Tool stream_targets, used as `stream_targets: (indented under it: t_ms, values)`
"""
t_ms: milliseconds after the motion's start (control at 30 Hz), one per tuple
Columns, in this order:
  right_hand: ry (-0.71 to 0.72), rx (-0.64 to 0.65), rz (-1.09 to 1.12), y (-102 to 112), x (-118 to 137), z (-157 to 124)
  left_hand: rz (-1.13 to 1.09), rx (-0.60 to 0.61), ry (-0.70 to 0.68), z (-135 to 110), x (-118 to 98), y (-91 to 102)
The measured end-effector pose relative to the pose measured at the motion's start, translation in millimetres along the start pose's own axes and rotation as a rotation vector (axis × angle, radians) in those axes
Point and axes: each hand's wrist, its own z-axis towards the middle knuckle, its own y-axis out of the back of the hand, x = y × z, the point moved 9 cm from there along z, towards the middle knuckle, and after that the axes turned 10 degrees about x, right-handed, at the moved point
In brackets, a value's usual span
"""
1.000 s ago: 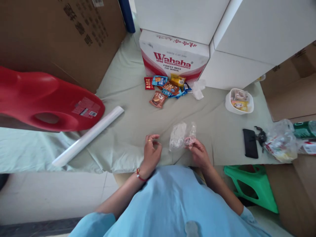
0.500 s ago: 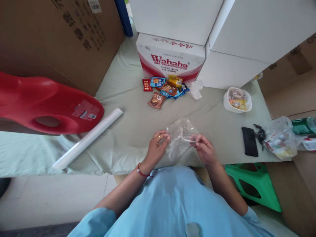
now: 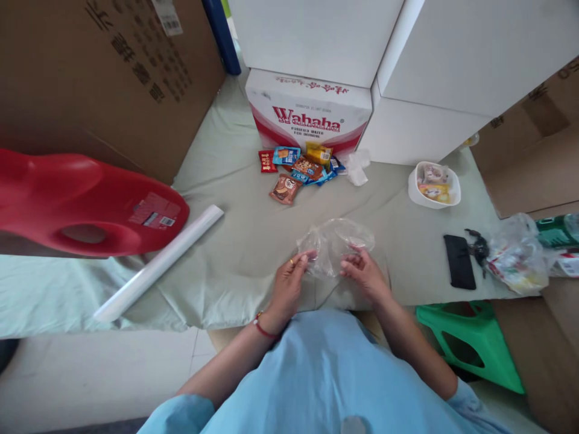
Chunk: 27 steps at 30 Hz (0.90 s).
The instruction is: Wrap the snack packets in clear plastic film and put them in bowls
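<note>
A clear plastic bag is stretched between both my hands above the pale green cloth. My left hand, with a ring and a red wrist cord, pinches the bag's left edge. My right hand pinches its right edge, fingers closed on the film. The bag's mouth looks pulled apart and nothing shows inside it. A pile of small snack packets lies farther off on the cloth, in front of a Wahaha carton.
A white roll and a red plastic stool lie to the left. A white bowl holding packets, a black phone, keys and a filled plastic bag sit right. A green stool stands below right. Cardboard and white boxes stand behind.
A second ago only my right hand held the crumpled bag; my left hand has since taken its other edge, and both hands have spread the bag wider.
</note>
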Motion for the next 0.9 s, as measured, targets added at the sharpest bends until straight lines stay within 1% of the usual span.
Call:
stream_targets:
  t_ms: [33, 100, 200, 267, 333, 433, 500, 567, 633, 700, 733, 767, 800, 833, 867, 900]
  values:
    - [0.005, -0.003, -0.068, -4.2, -1.9, 1.7, 0.004, -0.001, 0.003, -1.0, 1.1, -0.2]
    - [0.018, 0.006, -0.170, -7.8, -1.4, 5.0, 0.027, -0.062, -0.023, -0.5, -1.3, 9.7]
    - [0.050, 0.025, -0.267, -1.2, 10.7, 6.9, 0.047, -0.226, -0.067, 3.7, -10.4, 41.3]
    - [0.083, 0.026, -0.292, 6.7, 23.9, 4.8, 0.004, -0.283, -0.086, 8.5, -17.1, 59.4]
    - [0.087, 0.029, -0.250, 13.3, 34.5, 0.8, -0.115, -0.292, -0.096, 14.2, -21.9, 70.5]
    - [-0.008, 0.070, -0.074, 15.9, 37.4, -3.8, -0.313, -0.262, -0.059, 22.6, -23.2, 75.2]
    - [-0.085, 0.102, 0.016, 14.1, 36.4, -4.1, -0.304, -0.231, -0.026, 29.0, -23.9, 75.9]
    - [-0.125, 0.107, 0.045, 14.3, 37.5, -0.5, -0.166, -0.175, -0.011, 38.3, -26.5, 78.0]
    - [-0.132, 0.087, 0.051, 17.2, 40.0, 6.4, 0.022, -0.103, 0.019, 49.2, -26.8, 82.2]
    - [-0.124, 0.060, 0.044, 21.0, 42.2, 14.6, 0.211, -0.108, 0.049, 56.1, -27.4, 94.1]
    - [-0.117, 0.049, 0.029, 22.5, 42.8, 18.5, 0.294, -0.154, 0.047, 56.2, -30.4, 102.7]
    - [-0.109, 0.041, 0.007, 23.5, 43.1, 22.0, 0.385, -0.228, 0.011, 53.3, -37.6, 111.3]
    - [-0.103, 0.039, -0.020, 23.8, 42.7, 24.9, 0.488, -0.304, -0.061, 47.6, -48.9, 116.5]
    - [-0.100, 0.043, -0.047, 23.2, 41.6, 27.2, 0.598, -0.348, -0.161, 40.4, -62.0, 115.1]
    - [-0.100, 0.053, -0.071, 21.7, 39.8, 28.8, 0.710, -0.343, -0.279, 33.1, -74.7, 106.1]
    - [-0.104, 0.068, -0.088, 19.5, 37.4, 29.8, 0.822, -0.288, -0.399, 26.6, -84.5, 90.5]
